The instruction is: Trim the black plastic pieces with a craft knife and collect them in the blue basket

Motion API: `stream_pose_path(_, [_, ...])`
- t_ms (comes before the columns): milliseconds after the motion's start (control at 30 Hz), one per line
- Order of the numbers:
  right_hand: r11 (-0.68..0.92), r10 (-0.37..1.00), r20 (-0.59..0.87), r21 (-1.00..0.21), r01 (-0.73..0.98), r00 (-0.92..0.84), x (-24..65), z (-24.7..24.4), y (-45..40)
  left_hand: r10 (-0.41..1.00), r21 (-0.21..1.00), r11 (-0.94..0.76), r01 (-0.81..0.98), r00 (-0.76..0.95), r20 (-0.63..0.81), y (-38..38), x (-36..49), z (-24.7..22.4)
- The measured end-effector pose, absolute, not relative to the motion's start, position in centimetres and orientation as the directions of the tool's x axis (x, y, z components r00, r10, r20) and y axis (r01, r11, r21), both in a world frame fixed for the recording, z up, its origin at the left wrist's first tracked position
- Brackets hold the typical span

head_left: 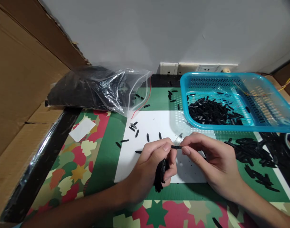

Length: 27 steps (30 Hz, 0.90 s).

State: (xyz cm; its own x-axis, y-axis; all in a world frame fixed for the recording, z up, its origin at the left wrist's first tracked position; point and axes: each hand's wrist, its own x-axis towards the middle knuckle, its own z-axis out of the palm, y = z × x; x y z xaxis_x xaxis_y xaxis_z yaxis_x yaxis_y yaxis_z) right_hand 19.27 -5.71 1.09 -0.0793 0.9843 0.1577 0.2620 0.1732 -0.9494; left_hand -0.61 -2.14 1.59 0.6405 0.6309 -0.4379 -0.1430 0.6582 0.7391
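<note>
Between my two hands, above the white paper [126, 164], is one small, slim black piece [176, 147]. My left hand [152, 161] pinches its left end between thumb and finger. Curled in that same palm is a bunch of similar black pieces [160, 174]. The thumb and forefinger of my right hand [213, 158] are closed on the piece's right end. Just behind the fingertips shows a pointed silver blade [179, 138]; whether a hand holds it or it lies on the paper, I cannot tell. Several loose black pieces [148, 137] are scattered on the paper.
A blue plastic basket [230, 127] with many black pieces stands at the back right. More pieces [251, 152] are piled to the right. A clear bag [99, 90] full of dark contents lies back left, beside cardboard [23, 79]. Wall sockets [194, 68] are behind.
</note>
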Motion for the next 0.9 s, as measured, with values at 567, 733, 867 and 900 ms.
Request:
stream_pose_path(567, [0.108,0.988,0.076,-0.962,0.25,-0.132,19.3,1.2,-5.6,0.69,0.8,0.58,-0.153,0.613,-0.383,-2.1,-0.6,1.6])
stream_pose_path(733, [0.132,0.974,0.074,-0.953,0.272,-0.214,19.3,1.7,-5.5,0.706,0.827,0.549,-0.121,0.596,-0.382,-1.8,-0.5,1.4])
stream_pose_path(867, [0.115,0.961,0.04,-0.958,0.264,-0.274,19.4,2.0,-5.6,0.713,0.864,0.499,-0.071,0.6,-0.363,-1.9,-0.5,1.2])
stream_pose_path(900, [0.105,0.957,0.027,-0.96,0.26,-0.287,19.4,2.0,-5.6,0.719,0.88,0.471,-0.054,0.601,-0.348,-2.0,-0.5,1.2])
